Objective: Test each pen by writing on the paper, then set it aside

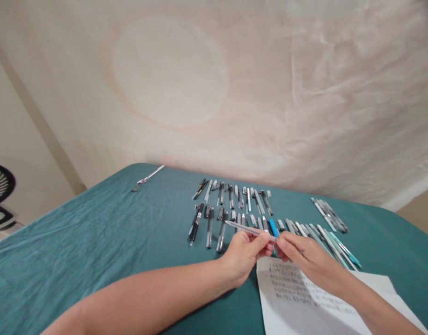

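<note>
Pen in hand: slim clear plastic pen with a pale barrel [250, 229], held level above the teal cloth-covered table [105, 232], its tip pointing left and away from the person.
Left hand: left hand [244, 256] closed in a pinch, thumb and fingertips gripping the pen's middle from below.
Right hand: right hand [301, 253] closed in a pinch on the pen's right end, the fingers curled around it; whether a cap sits there cannot be made out.
Position of the pen: just above the near row of pens, in front of the person, touching nothing but the two hands.
Near row: line of grey, black and blue pens and caps [270, 228] laid side by side, running rightwards to a few turquoise ones.
Far row: second line of short grey and black pens [235, 193] parallel behind it.
Set apart: small bundle of dark pens [329, 215] far right; one lone white pen [147, 178] far left near the table edge.
Paper: white sheet covered in handwritten lines [297, 293], lying under the right wrist.
Handling advice: likely best to keep the left pinch steady at mid-barrel and let the right fingers work straight along the pen's axis, so the thin barrel does not bend or slip.
Background: pale draped fabric wall [214, 93].
</note>
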`<state>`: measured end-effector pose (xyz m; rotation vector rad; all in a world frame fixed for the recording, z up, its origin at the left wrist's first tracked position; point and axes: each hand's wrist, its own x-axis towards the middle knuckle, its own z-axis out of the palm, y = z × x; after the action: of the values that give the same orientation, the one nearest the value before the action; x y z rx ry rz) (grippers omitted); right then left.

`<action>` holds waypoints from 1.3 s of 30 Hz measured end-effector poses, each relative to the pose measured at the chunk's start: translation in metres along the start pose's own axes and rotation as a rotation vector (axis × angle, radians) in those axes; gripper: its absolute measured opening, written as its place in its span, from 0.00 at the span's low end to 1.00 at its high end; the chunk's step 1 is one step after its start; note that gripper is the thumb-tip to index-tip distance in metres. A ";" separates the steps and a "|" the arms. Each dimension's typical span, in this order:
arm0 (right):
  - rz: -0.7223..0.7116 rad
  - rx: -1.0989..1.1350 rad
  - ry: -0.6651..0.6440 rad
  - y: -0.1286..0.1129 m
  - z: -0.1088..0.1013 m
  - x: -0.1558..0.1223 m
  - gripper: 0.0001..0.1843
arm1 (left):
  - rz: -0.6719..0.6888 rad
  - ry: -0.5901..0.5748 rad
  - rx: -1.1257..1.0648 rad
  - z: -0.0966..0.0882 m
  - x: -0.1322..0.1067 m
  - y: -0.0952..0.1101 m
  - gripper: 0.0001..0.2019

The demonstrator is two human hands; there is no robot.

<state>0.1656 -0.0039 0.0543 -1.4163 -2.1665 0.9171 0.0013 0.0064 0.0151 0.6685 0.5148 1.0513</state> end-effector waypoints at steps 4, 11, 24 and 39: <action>-0.013 -0.057 0.070 -0.001 -0.002 -0.001 0.15 | -0.011 0.027 0.001 0.002 -0.001 0.000 0.16; 0.028 0.027 0.015 0.000 0.000 -0.001 0.19 | -0.013 0.009 0.017 0.004 -0.003 0.003 0.15; -0.014 -0.070 0.069 -0.004 -0.003 -0.002 0.14 | -0.012 0.019 0.029 0.003 -0.004 0.003 0.16; -0.058 -0.117 0.093 -0.005 -0.003 -0.002 0.13 | -0.007 0.023 0.061 0.003 -0.002 0.005 0.16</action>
<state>0.1651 -0.0057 0.0602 -1.4118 -2.2111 0.6998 -0.0003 0.0058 0.0207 0.7088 0.5704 1.0413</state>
